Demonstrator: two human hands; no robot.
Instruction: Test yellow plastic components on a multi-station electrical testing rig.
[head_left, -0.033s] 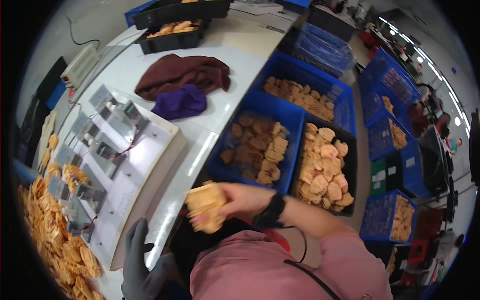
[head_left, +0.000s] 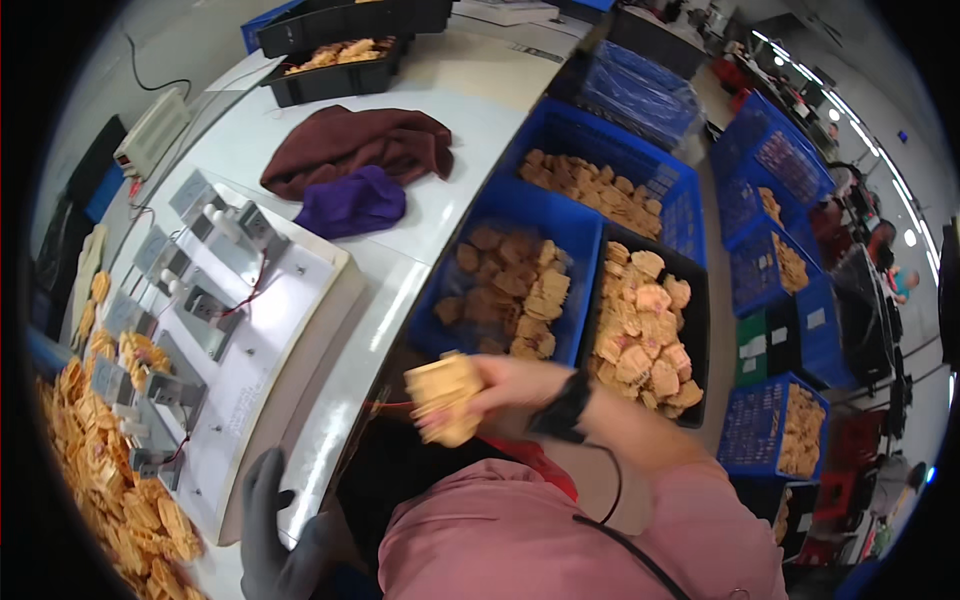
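My right hand (head_left: 505, 387), bare and with a dark band at the wrist, is closed around a small stack of tan notched pieces (head_left: 445, 400). It holds them in front of my body, just off the table's edge and near the blue crate (head_left: 590, 330) of similar pieces. My left hand (head_left: 272, 535) wears a grey glove. Its thumb and fingers are apart with nothing visible between them, beside the near corner of a white board (head_left: 255, 370). On that board stand several metal fixtures (head_left: 215, 315) with red wires.
A pile of loose tan pieces (head_left: 130, 500) lies at the left. A heaped black crate (head_left: 697, 385) stands beside the blue one, with another blue crate (head_left: 690, 190) behind. Purple cloth (head_left: 352, 203) and brown cloth (head_left: 365, 145) lie on the table (head_left: 465, 100), near a black tray (head_left: 340, 82).
My right hand has shifted slightly right and up with the stack of tan pieces, away from the table's edge. The left hand has stayed nearly in place.
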